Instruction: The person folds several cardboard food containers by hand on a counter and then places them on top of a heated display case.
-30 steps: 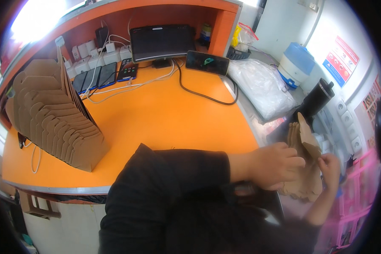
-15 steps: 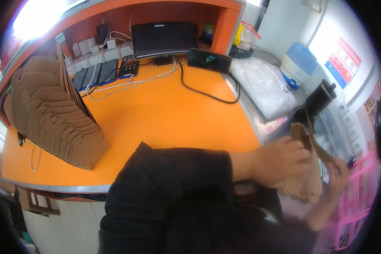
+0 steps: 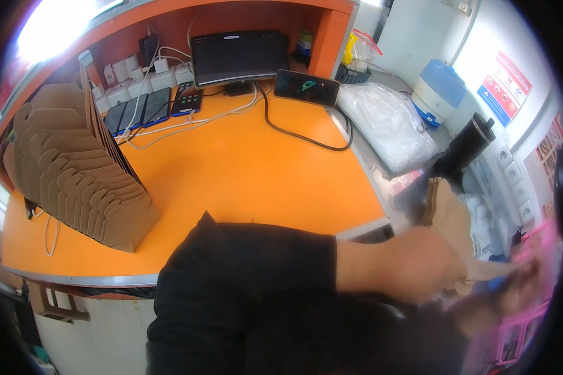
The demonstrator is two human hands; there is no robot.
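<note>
Two hands on one cardboard blank (image 3: 447, 215), off the right end of the desk (image 3: 244, 181). Your left hand (image 3: 422, 265) is wrapped round its lower part; the blank stands long axis up, rising from that grip. Your right hand (image 3: 510, 294) is blurred at its lower right edge, grip unreadable. One stack of blanks (image 3: 75, 175) sits well apart, far left.

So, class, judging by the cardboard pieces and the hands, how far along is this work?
Done: nothing finished shows. In hand: the left hand grips a brown cardboard piece off the desk's right edge; the right hand is blurred beside it. Left: a large stack of flat cardboard blanks leans on the orange desk, apparently untouched.
</note>
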